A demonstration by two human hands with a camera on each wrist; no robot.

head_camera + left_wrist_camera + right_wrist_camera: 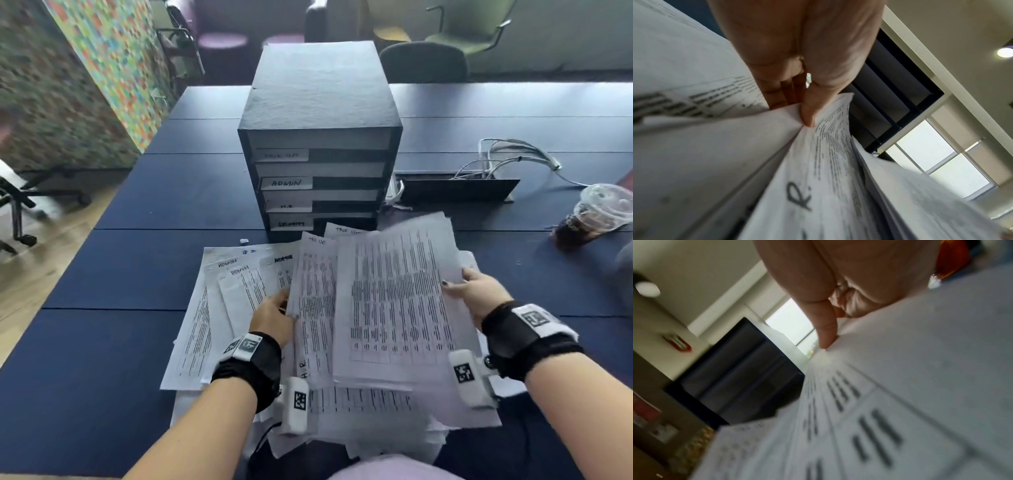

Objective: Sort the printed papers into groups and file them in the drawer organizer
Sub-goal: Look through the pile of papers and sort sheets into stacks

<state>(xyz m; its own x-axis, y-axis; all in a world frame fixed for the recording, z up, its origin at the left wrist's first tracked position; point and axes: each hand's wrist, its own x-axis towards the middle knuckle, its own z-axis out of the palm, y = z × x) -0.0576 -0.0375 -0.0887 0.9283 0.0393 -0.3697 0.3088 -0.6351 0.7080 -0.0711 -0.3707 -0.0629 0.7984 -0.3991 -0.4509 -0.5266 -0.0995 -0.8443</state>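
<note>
Both hands [376, 305] on lifted printed papers [394, 308] before drawer organizer [318, 137]

office: desk [144, 212], swivel chairs [476, 31]

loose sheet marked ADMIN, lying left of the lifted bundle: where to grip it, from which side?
Judgement: take the ADMIN sheet at its far-left corner, coming in from the left. It lies flat, fanned over other papers, and its right part is tucked under the left hand and the lifted bundle. Only the left and top margins are exposed, so slide a fingertip under that edge and pinch.
</note>
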